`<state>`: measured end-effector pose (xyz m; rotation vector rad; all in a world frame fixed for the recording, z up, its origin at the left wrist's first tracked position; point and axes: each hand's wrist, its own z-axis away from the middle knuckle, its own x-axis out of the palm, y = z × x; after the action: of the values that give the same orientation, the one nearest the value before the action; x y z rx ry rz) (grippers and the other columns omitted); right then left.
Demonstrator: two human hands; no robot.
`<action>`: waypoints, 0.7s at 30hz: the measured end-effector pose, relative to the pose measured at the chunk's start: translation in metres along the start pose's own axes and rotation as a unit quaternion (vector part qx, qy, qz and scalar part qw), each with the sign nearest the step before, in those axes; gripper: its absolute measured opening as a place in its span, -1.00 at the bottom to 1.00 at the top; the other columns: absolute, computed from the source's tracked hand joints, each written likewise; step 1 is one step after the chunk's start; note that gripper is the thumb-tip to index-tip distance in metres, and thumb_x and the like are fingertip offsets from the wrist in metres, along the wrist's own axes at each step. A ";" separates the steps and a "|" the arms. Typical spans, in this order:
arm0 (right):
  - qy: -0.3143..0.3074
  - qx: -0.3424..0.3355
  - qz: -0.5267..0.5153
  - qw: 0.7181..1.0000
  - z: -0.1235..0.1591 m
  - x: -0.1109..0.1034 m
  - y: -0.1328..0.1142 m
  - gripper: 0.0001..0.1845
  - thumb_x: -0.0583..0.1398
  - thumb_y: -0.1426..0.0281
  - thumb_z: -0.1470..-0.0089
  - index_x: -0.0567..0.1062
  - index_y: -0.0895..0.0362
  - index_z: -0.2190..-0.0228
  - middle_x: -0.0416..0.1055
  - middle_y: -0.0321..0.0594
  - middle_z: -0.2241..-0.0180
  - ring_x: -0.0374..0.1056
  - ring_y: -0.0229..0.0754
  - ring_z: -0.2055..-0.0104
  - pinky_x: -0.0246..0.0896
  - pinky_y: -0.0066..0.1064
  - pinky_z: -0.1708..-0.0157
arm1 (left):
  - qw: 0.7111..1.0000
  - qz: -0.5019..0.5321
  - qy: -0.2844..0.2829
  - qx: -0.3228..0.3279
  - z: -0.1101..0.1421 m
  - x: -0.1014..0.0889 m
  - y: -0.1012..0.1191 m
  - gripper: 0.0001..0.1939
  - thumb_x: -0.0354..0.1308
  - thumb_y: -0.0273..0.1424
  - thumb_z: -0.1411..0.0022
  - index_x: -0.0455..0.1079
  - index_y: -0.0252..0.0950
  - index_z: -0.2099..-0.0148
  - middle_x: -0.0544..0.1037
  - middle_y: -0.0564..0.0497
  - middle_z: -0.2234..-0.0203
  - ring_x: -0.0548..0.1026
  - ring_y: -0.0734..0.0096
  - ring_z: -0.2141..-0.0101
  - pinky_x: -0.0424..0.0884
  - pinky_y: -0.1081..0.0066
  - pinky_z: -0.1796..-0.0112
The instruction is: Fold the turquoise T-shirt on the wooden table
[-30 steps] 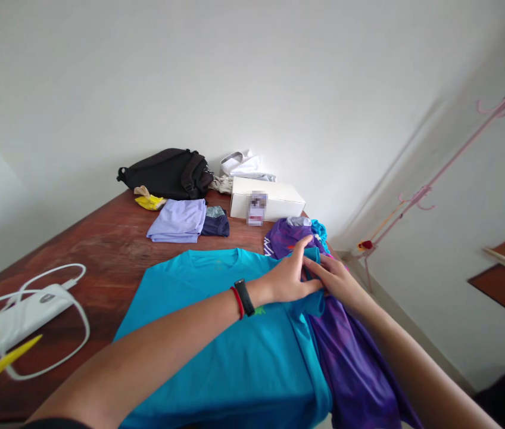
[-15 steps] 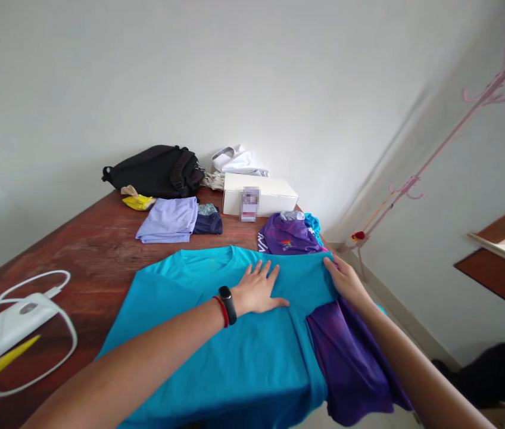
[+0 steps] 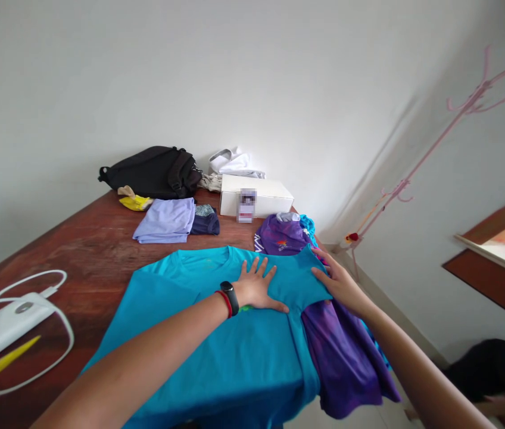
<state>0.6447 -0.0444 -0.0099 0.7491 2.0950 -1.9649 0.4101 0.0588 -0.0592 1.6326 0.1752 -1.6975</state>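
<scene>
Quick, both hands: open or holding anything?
Left hand: open, flat on the blue T-shirt.
Right hand: open, resting on the shirt's edge, no clear grip.

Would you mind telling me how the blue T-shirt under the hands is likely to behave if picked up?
The blue T-shirt will probably be floppy, since it drapes over the table edge. It looks thin and light, creasing under the right hand. It may slide easily, as part hangs off.

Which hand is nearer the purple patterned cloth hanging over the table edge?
Right hand: just above the purple patterned cloth, resting on the teal T-shirt. Left hand: farther away, flat on the shirt's middle.
</scene>
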 end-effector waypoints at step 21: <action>0.022 0.070 -0.129 0.989 -0.006 0.000 0.033 -0.17 0.34 0.10 -0.02 0.19 -0.08 -0.25 0.47 -0.12 -0.10 0.50 0.07 0.01 0.53 -0.13 0.14 | 0.980 0.029 0.073 0.180 0.065 0.043 0.078 -0.13 -0.21 0.23 -0.31 -0.06 -0.17 -0.47 -0.26 -0.18 -0.45 -0.29 -0.32 -0.39 -0.24 -0.34 -0.25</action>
<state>0.6611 -0.0384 -0.0388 0.5712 2.1936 -2.2680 0.4092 -0.0512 -0.0555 2.0092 -0.1174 -1.6316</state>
